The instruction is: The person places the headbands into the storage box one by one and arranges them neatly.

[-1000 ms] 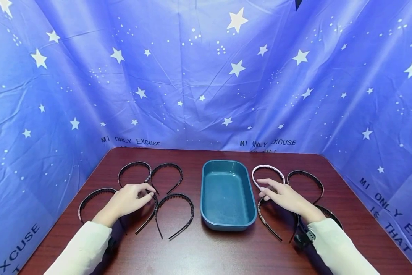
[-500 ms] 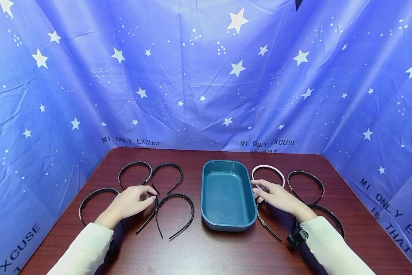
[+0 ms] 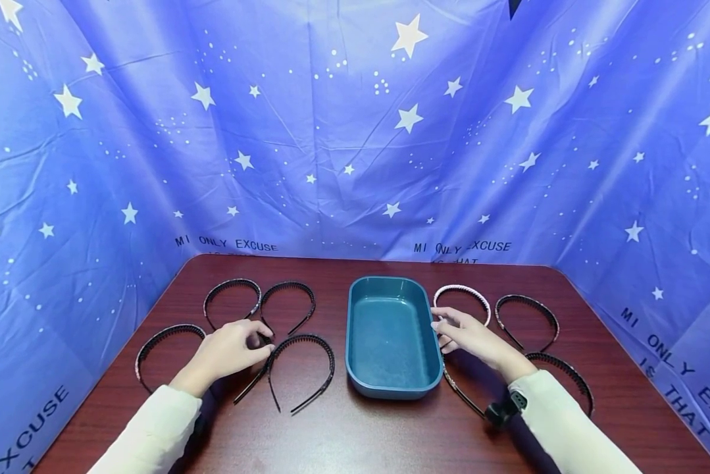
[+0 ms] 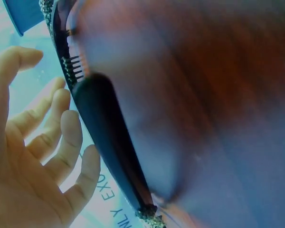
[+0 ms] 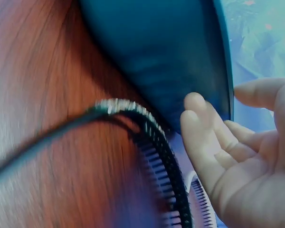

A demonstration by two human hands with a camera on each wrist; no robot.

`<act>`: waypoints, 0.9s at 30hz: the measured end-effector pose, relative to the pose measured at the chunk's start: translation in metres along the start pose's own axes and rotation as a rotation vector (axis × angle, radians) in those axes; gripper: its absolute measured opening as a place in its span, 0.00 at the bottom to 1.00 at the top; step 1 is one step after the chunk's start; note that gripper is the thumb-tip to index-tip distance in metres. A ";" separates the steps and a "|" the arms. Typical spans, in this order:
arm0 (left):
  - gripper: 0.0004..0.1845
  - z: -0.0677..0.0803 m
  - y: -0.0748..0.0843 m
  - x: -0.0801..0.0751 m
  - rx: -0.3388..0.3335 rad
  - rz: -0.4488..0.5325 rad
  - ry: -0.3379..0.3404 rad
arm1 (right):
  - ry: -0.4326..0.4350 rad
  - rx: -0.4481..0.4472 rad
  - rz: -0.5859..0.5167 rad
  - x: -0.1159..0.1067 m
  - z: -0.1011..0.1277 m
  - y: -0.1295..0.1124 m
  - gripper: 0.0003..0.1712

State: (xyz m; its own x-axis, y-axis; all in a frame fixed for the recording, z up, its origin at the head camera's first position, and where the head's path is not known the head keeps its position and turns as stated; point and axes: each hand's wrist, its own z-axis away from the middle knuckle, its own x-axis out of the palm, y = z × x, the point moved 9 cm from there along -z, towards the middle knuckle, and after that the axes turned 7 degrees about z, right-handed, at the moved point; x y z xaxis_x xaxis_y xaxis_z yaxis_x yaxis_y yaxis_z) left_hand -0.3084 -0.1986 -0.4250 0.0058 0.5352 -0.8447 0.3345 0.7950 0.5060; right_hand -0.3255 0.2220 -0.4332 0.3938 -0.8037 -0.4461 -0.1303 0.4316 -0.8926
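A blue-violet fabric curtain (image 3: 331,125) printed with white stars and black lettering hangs creased beyond the hands and along either side. Within it stands a dark red-brown, wood-grained bench (image 3: 384,438), its glossy top catching a pale glare between the forearms. A teal-blue plastic bin (image 3: 393,393) with rounded corners sits between the hands, just beside the right. The left hand (image 3: 227,347), fingers spread and gently bent, is over a black toothed headband (image 3: 251,384); contact is unclear. The right hand (image 3: 476,337), fingers parted, reaches the bin's wall, above a sparkling black-toothed headband (image 5: 170,161); I cannot tell whether it touches. A pale pink headband (image 3: 462,287) lies just beyond the right hand; six other dark arched headbands (image 3: 301,338) lie around both hands.
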 end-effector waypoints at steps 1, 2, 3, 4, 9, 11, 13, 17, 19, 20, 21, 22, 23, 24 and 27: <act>0.11 0.000 0.000 0.000 -0.005 -0.003 -0.001 | -0.001 0.011 -0.040 0.001 0.000 0.001 0.34; 0.11 0.000 0.000 0.001 -0.010 -0.008 -0.002 | -0.003 0.018 -0.073 0.002 0.000 0.001 0.35; 0.12 0.000 0.000 0.001 -0.015 -0.013 -0.004 | -0.006 0.024 -0.103 0.003 -0.001 0.001 0.35; 0.12 0.000 0.000 0.002 -0.019 -0.018 -0.005 | -0.011 0.028 -0.130 0.004 -0.001 0.001 0.36; 0.13 -0.002 0.001 0.004 -0.027 -0.049 -0.010 | -0.037 0.027 -0.208 0.006 0.000 0.001 0.36; 0.13 -0.002 0.002 0.005 -0.028 -0.061 -0.014 | -0.043 0.023 -0.222 0.007 0.000 0.001 0.36; 0.13 -0.003 0.003 0.006 -0.030 -0.076 -0.018 | -0.047 0.018 -0.229 0.007 0.000 0.001 0.36; 0.13 -0.005 0.007 0.007 -0.026 -0.098 -0.022 | -0.050 0.010 -0.236 0.007 0.000 0.001 0.35; 0.12 -0.006 0.008 0.008 -0.032 -0.108 -0.028 | -0.052 0.007 -0.237 0.007 -0.001 0.001 0.35; 0.12 -0.007 0.009 0.009 -0.040 -0.109 -0.033 | -0.052 0.006 -0.237 0.007 -0.001 0.001 0.35; 0.12 -0.008 0.009 0.010 -0.050 -0.111 -0.037 | -0.052 0.006 -0.237 0.007 -0.001 0.001 0.35; 0.12 -0.009 0.009 0.010 -0.061 -0.114 -0.040 | -0.051 0.005 -0.237 0.007 -0.001 0.001 0.36; 0.12 -0.010 0.008 0.011 -0.072 -0.118 -0.042 | -0.048 0.005 -0.237 0.007 -0.001 0.001 0.36; 0.12 -0.010 0.008 0.011 -0.082 -0.117 -0.045 | -0.046 0.003 -0.237 0.007 -0.001 0.001 0.36; 0.13 -0.014 0.009 0.012 -0.100 -0.116 -0.049 | -0.033 0.002 -0.249 0.007 -0.001 0.002 0.35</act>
State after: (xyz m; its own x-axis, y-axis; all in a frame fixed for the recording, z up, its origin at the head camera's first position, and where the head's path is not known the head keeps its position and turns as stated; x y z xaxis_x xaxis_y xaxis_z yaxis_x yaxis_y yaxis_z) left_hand -0.3184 -0.1811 -0.4287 0.0189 0.4252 -0.9049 0.2399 0.8767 0.4170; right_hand -0.3241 0.2171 -0.4378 0.4434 -0.8714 -0.2100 -0.0235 0.2229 -0.9746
